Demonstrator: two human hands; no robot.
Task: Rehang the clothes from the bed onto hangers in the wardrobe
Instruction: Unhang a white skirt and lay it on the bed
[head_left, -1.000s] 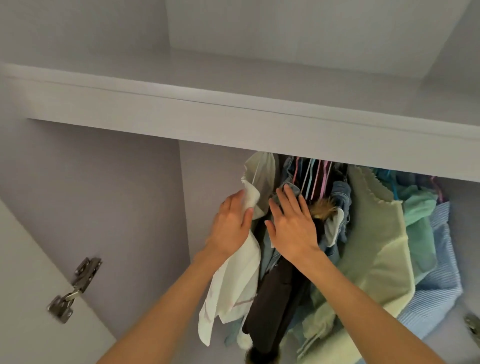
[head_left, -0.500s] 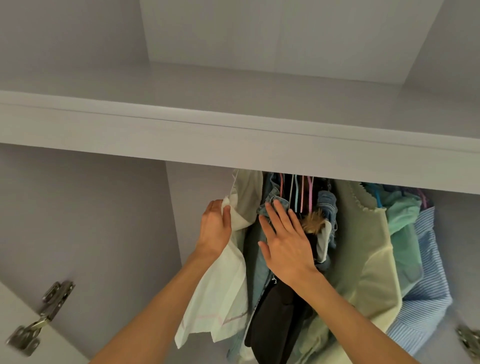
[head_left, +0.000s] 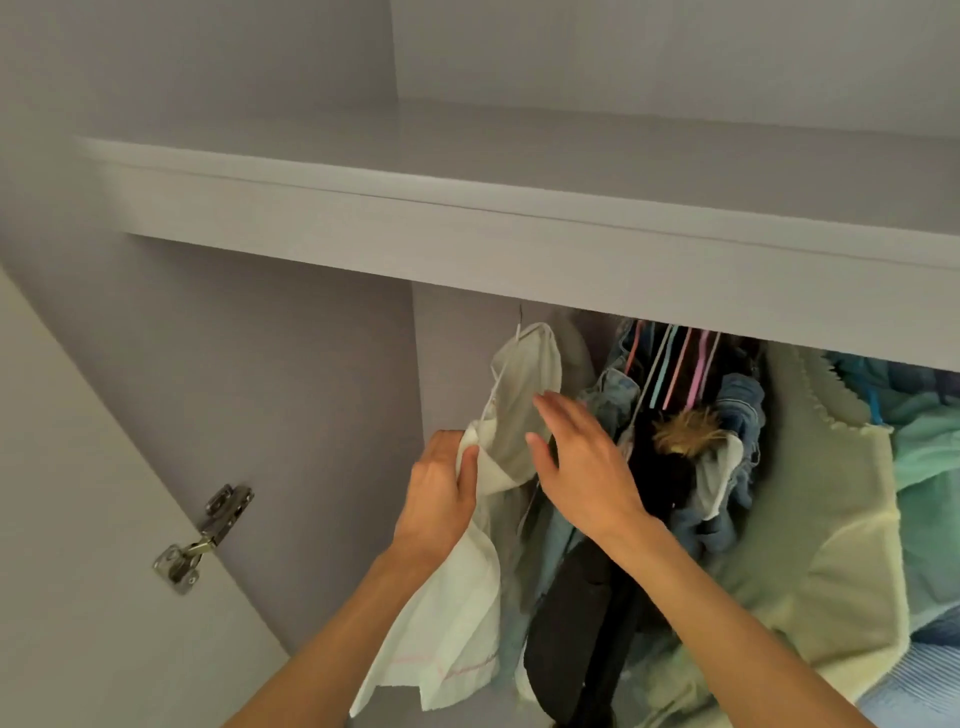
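One hand pinches white garment.

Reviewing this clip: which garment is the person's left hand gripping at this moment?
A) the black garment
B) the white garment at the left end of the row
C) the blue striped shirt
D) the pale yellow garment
B: the left hand pinches a fold of the white garment, which hangs at the left end of the row, while the right hand is open beside it.

A metal hinge sits on the open door.
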